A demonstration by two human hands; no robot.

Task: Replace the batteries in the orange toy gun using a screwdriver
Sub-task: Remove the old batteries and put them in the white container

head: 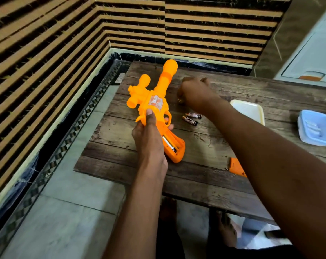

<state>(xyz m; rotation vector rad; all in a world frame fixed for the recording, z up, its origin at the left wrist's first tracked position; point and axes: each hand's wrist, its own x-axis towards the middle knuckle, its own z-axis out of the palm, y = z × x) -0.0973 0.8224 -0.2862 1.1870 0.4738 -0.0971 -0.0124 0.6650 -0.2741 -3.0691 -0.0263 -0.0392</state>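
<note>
At the bottom of the frame both forearms reach up over the near edge of the wooden worktop (205,186), with bare feet on the floor below it. Just right of centre, an orange cover piece (236,166) lies flat on the boards, partly hidden by the right forearm. The left hand (149,135) has its grip wrapped round the handle of the orange toy gun (158,101), thumb pressed on the body near the trigger; the gun's butt rests on the worktop and its barrel points toward the top of the frame. The handle compartment is open, and a battery (168,144) sits inside (only one is plainly seen). Right of the trigger, two dark batteries (191,118) lie side by side on the wood. Beyond them the right hand (194,90) is blurred, fingers curled under; whether its grip encloses anything I cannot tell. Toward the right edge sit a white tray (252,109) and a blue container (316,128).
</note>
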